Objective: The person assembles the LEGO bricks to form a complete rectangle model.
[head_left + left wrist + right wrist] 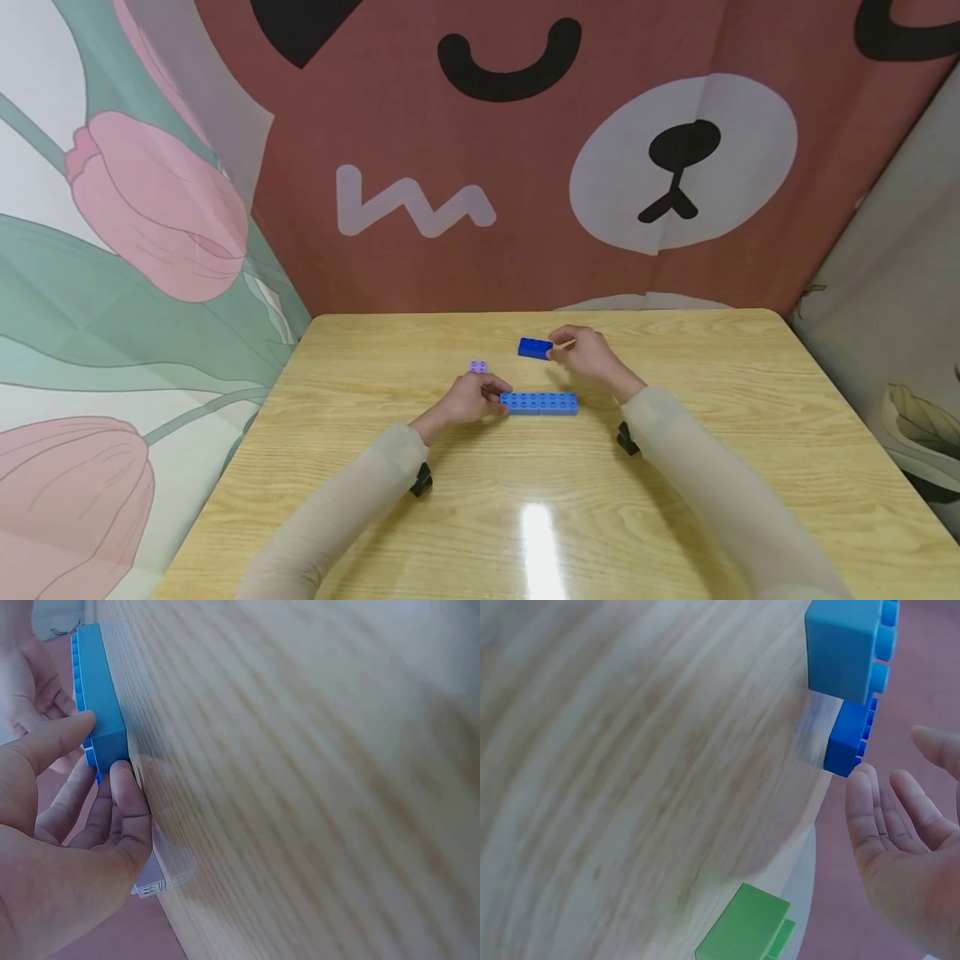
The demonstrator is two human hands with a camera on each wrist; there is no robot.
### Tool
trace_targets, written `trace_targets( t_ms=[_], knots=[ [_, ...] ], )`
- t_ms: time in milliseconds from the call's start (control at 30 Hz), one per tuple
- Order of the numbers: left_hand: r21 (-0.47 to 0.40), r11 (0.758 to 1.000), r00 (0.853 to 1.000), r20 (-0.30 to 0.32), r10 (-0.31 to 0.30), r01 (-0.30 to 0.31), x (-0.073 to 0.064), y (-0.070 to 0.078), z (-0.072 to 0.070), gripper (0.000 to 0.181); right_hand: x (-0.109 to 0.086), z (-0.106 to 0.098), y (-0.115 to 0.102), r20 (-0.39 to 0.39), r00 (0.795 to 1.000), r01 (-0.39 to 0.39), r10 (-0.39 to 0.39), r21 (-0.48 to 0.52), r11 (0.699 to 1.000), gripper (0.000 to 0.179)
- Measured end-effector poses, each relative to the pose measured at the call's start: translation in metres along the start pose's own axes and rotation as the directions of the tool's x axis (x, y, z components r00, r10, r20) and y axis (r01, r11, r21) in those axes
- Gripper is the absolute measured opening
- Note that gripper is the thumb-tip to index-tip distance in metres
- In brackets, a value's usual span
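Two light blue toy bricks (551, 404) lie end to end on the wooden table, studs up. My left hand (467, 400) holds their left end, the thumb on one side and curled fingers on the other. Farther back lies a dark blue brick (534, 348). Beside its right end is my right hand (588, 354), fingers loosely extended and the thumb apart from them. In the right wrist view, the fingertips of this hand (907, 847) come close to the dark blue brick (846, 739); whether they touch it I cannot tell.
A small purple brick (477, 367) sits just behind my left hand. A green brick (742, 926) shows low in the right wrist view. The table (360, 350) ends at a patterned cloth (390, 275) at the back.
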State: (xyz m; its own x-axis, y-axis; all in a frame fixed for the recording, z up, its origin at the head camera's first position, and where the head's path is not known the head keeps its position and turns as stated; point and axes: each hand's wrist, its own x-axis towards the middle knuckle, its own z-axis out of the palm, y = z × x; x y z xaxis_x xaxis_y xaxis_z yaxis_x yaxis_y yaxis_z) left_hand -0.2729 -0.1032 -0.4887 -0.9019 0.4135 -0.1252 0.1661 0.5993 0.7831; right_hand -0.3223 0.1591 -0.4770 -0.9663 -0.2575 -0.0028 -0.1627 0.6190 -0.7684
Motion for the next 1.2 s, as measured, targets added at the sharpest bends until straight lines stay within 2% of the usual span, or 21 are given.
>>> trace_targets(
  t_ms=[267, 800, 1200],
  knots=[
    [-0.009, 1.0, 1.0, -0.005, -0.007, 0.007, 0.0, -0.001, 0.001, 0.027, 0.009, 0.001, 0.006, 0.025, 0.999, -0.025, 0.025, 0.024, 0.999, 0.044],
    [-0.015, 1.0, 1.0, -0.003, 0.003, -0.003, 0.0, 0.0, 0.001, 0.027, 0.024, 0.01, 0.005, 0.018, 0.999, -0.05, 0.049, 0.037, 0.998, 0.043],
    [-0.014, 1.0, 1.0, -0.008, 0.021, -0.021, 0.002, -0.002, 0.001, 0.027, 0.033, 0.016, 0.01, -0.009, 0.999, -0.045, 0.045, -0.041, 0.998, 0.041]
  ],
)
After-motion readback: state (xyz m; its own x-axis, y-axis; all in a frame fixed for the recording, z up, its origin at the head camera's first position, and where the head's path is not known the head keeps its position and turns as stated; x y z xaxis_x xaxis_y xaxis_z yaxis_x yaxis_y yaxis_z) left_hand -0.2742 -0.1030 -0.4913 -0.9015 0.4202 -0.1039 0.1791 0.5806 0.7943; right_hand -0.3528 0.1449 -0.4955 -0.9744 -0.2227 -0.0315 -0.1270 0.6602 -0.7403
